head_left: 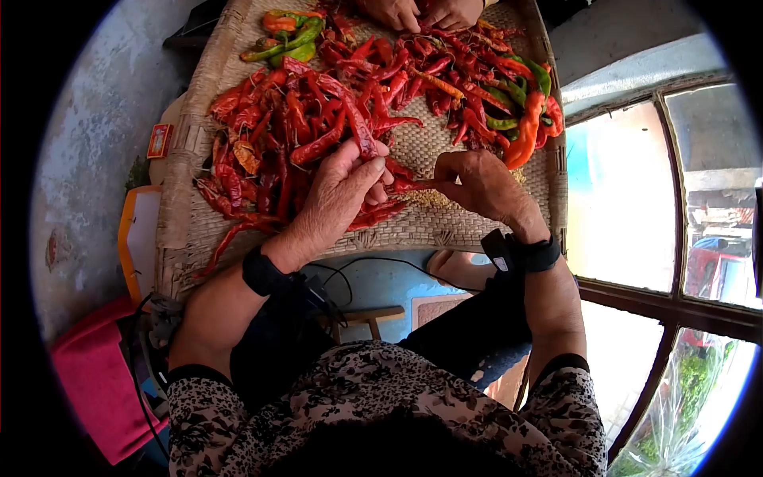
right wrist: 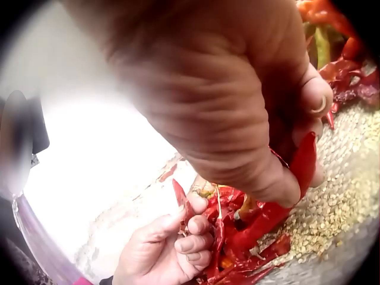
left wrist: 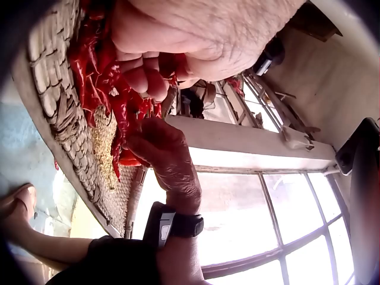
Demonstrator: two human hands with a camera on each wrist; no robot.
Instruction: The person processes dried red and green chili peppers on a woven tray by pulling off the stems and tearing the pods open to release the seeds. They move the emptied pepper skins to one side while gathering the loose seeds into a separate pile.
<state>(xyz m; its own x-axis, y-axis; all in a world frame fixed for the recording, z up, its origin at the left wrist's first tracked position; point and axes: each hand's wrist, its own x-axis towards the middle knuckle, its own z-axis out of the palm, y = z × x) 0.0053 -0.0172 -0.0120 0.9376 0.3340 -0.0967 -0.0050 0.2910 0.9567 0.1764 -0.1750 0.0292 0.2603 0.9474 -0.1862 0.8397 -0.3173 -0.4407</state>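
Curled around a dried red chili pepper [head_left: 361, 131], my left hand [head_left: 338, 187] is over the near edge of the big red pile [head_left: 278, 119]. The thumb presses along the pod. To its right, my right hand [head_left: 485, 187] pinches another red chili pepper [right wrist: 306, 163] between thumb and fingers, low over the woven tray [head_left: 433, 131]. Pale seeds [right wrist: 332, 219] are scattered on the weave beneath that hand. In the right wrist view the left hand [right wrist: 166, 249] shows its thumb and fingertips around its pod.
Another person's hands [head_left: 425, 12] work among chilies at the tray's far side. Green and orange peppers [head_left: 298, 40] lie at the far left, and a large orange-red pepper [head_left: 527, 131] at the right. A matchbox-like red box [head_left: 160, 141] sits beside the tray. Windows [head_left: 624, 199] stand on the right.
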